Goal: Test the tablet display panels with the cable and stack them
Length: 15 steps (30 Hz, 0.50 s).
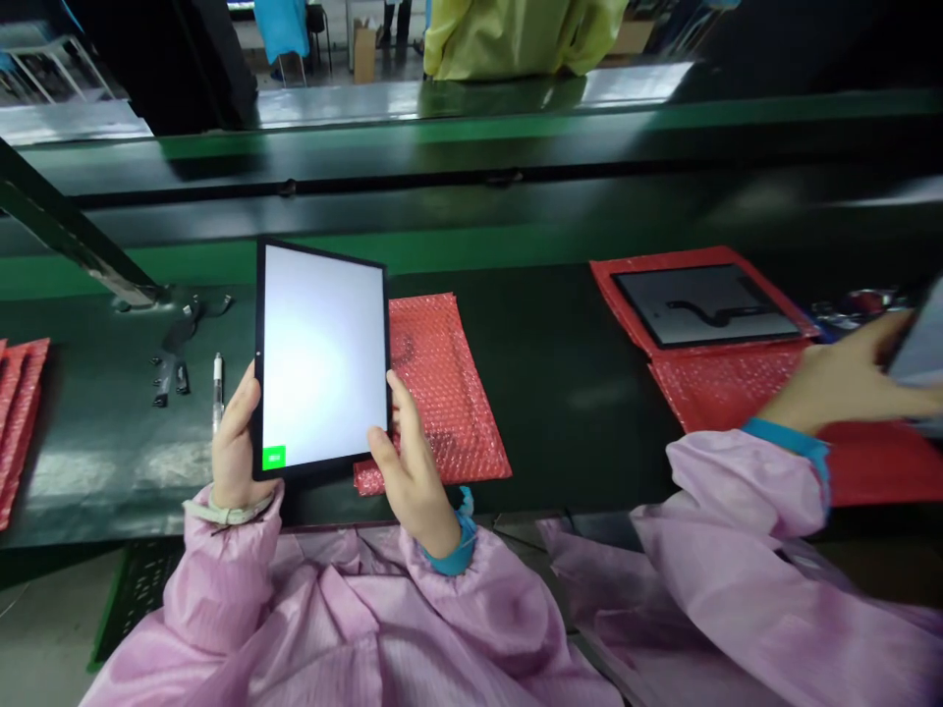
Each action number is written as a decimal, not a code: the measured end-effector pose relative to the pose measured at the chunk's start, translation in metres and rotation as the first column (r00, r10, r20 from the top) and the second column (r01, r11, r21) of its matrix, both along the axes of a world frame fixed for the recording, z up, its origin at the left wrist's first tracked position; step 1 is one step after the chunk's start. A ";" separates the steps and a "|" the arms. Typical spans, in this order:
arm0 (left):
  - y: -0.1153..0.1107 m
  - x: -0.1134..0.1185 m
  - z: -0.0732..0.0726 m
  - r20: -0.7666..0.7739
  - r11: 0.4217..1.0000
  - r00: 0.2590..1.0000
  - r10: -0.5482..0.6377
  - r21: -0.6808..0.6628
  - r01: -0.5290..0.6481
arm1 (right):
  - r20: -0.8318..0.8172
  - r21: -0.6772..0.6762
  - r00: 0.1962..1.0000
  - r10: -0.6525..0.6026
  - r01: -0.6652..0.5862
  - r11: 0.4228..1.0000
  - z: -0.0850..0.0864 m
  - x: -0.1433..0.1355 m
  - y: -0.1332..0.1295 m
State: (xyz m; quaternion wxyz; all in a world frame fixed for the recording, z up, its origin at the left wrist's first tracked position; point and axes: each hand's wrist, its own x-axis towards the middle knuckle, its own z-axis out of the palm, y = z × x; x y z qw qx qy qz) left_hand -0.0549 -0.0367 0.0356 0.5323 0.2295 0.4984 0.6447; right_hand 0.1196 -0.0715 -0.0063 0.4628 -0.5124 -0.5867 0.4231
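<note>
Tablet, left of the frame's centre, is tilted up, lit white, pinched at its left edge by the left hand and lower right by the right hand. The step seems to be viewing it; the next move calls for a steady edge grip. Writing on the green patch is too small to read.

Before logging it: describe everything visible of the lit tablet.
The tablet is flat, rectangular and black-bordered, its glass-like screen glowing white with a green block at lower left. Held portrait, it faces the camera over the green table, left hand on its left edge, right hand on its right.
</note>
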 end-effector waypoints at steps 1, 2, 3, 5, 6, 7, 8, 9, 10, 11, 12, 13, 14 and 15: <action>0.002 0.003 -0.003 0.014 1.000 1.000 -0.013 -0.018 0.013 | 0.028 0.028 1.000 -0.014 0.013 1.000 0.004 0.002 -0.001; 0.005 0.007 -0.006 0.012 0.999 0.999 -0.029 -0.032 0.030 | 0.070 0.047 0.997 -0.029 0.026 0.999 0.008 0.004 -0.003; 0.007 0.010 -0.010 -0.002 0.998 0.999 -0.045 -0.039 0.045 | 0.114 0.055 0.993 -0.041 0.035 0.998 0.011 0.006 -0.005; 0.009 0.014 -0.017 -0.040 0.997 0.997 -0.069 -0.039 0.067 | 0.186 0.052 0.982 -0.046 0.037 0.998 0.016 0.009 -0.008; 0.009 0.014 -0.020 -0.050 0.997 0.997 -0.066 -0.036 0.064 | 0.204 0.059 0.978 -0.044 0.033 0.998 0.017 0.011 -0.010; 0.009 0.014 -0.023 -0.050 0.998 0.997 -0.056 -0.039 0.054 | 0.210 0.072 0.977 -0.041 0.026 0.997 0.018 0.014 -0.011; 0.009 0.012 -0.026 -0.040 0.998 0.998 -0.044 -0.050 0.042 | 0.208 0.088 0.977 -0.039 0.021 0.996 0.018 0.016 -0.012; 0.008 0.010 -0.029 -0.021 0.997 0.999 -0.036 -0.070 0.034 | 0.208 0.097 0.978 -0.034 0.014 0.995 0.018 0.019 -0.012; 0.007 0.007 -0.031 0.000 0.995 0.999 -0.034 -0.091 0.034 | 0.215 0.100 0.976 -0.033 0.012 0.995 0.019 0.022 -0.012; 0.006 0.005 -0.034 0.016 0.993 0.999 -0.035 -0.109 0.037 | 0.236 0.101 0.971 -0.044 0.021 0.995 0.021 0.025 -0.010; 0.005 0.003 -0.036 0.021 0.992 0.999 -0.039 -0.123 0.042 | 0.275 0.106 0.959 -0.071 0.043 0.993 0.024 0.027 -0.009; 0.004 0.001 -0.038 0.010 0.991 0.999 -0.044 -0.127 0.045 | 0.324 0.127 0.939 -0.112 0.074 0.989 0.028 0.027 -0.006; 0.003 0.000 -0.040 -0.023 0.992 0.999 -0.042 -0.116 0.039 | 0.373 0.168 0.914 -0.158 0.101 0.981 0.033 0.027 -0.002; 0.002 -0.001 -0.042 -0.074 0.995 0.997 -0.036 -0.095 0.029 | 0.412 0.223 0.890 -0.196 0.110 0.969 0.039 0.025 0.002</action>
